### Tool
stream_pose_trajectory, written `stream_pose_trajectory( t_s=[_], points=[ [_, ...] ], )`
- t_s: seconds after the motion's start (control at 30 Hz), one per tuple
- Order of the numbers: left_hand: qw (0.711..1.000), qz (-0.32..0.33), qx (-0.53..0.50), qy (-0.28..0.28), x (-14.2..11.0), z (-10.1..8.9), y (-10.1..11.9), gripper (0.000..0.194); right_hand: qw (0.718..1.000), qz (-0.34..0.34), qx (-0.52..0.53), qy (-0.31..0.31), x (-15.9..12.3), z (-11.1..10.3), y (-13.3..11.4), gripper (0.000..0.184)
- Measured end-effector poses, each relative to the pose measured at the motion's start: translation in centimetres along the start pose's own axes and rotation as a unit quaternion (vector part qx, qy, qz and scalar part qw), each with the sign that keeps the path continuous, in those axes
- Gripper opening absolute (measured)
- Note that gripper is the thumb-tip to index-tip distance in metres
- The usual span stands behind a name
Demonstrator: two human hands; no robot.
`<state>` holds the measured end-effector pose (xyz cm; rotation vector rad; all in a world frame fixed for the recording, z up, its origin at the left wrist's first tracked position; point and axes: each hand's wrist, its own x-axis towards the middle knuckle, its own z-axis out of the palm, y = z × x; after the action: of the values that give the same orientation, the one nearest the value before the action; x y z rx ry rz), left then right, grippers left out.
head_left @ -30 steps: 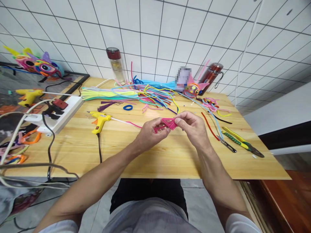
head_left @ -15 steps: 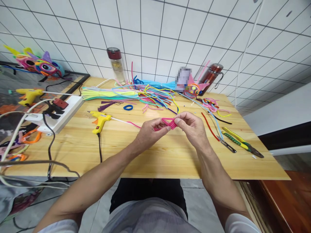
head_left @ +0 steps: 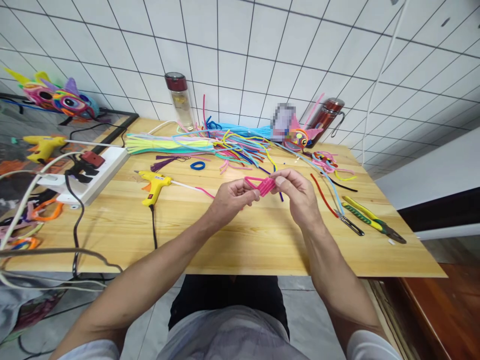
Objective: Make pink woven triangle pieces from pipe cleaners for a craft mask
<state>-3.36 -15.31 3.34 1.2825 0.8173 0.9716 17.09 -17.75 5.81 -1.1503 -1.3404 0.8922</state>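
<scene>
Between both hands, above the middle of the table, is a folded pink pipe cleaner (head_left: pixel 266 187), its strands lying side by side with a narrow loop reaching left. My left hand (head_left: pixel 233 200) is closed, pinching its left part between thumb and fingers. My right hand (head_left: pixel 296 192) pinches the right end with thumb and forefinger. The fingertips cover parts of the piece. A pink strand end (head_left: pixel 205 192) lies left of my left hand, by the glue stick of a yellow hot glue gun (head_left: pixel 156 186).
Bundled pipe cleaners (head_left: pixel 168 144) lie along the back, near a glass bottle (head_left: pixel 180 100) and a red flask (head_left: pixel 326 120). Pliers (head_left: pixel 375 220) and thread snips (head_left: pixel 349 223) lie right. A power strip (head_left: pixel 101 175) and a second glue gun (head_left: pixel 44 147) are left.
The pink piece has been turned, so more of its side-by-side strands show. My right hand's grip has shifted toward its right end, and my left hand has moved slightly left.
</scene>
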Motion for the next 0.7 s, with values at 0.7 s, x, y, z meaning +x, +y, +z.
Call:
stream_pose_trajectory(
  t_s=[0.7],
  points=[
    [0.999,0.046,0.011,-0.021,0.06,0.55,-0.94,0.035,0.996,-0.033,-0.082,-0.011,-0.31,1.0,0.03,0.016]
  ],
)
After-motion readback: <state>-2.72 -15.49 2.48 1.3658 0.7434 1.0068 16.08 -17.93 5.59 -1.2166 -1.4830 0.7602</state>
